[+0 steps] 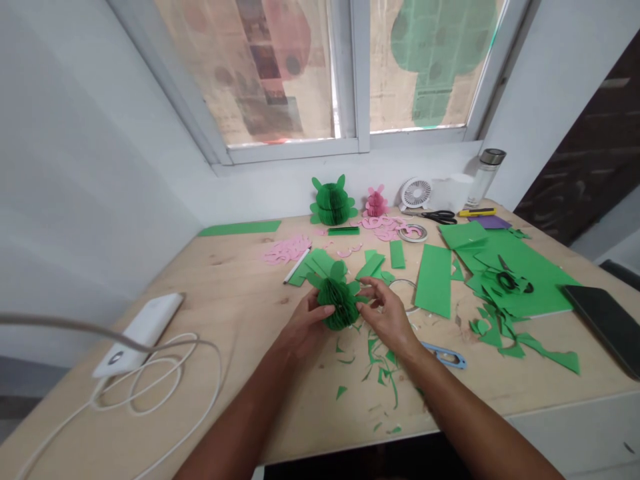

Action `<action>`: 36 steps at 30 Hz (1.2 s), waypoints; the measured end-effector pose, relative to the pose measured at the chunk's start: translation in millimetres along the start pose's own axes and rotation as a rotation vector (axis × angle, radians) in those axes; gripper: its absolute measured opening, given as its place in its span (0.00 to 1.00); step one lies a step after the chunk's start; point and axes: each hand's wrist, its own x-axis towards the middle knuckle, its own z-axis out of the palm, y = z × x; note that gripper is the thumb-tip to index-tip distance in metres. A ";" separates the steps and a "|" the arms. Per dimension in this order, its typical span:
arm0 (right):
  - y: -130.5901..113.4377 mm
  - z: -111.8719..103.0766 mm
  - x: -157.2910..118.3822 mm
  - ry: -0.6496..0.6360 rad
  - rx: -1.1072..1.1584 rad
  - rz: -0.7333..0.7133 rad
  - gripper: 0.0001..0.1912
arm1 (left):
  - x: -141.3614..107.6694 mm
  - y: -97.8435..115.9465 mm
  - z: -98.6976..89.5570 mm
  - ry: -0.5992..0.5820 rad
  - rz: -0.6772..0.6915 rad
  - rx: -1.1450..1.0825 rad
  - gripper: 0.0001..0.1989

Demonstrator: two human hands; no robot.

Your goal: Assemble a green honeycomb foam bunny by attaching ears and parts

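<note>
A green honeycomb paper figure (338, 303) with rounded paper ears and limbs stands upright above the middle of the table. My left hand (309, 320) grips its left side, the thumb lying across the front folds. On the other side, my right hand (385, 312) pinches at a small paper limb, thumb and forefinger close together at the figure's right edge. Green paper scraps (383, 370) lie scattered below the hands. Behind the figure are cut green strips (371, 265) and a white pen (297, 265).
At the wall stand a larger green paper figure (333, 203), a pink one (375, 202), a small fan (416, 193) and a glass bottle (485, 179). Scissors (510, 281) lie on green sheets at right, near a dark phone (603, 327). A blue cutter (445, 357) and white power bank (140, 333) flank my arms.
</note>
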 end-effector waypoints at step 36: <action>4.2 7.1 -0.8 0.132 0.110 -0.013 0.24 | 3.5 -2.8 6.1 -0.020 0.040 -0.004 0.20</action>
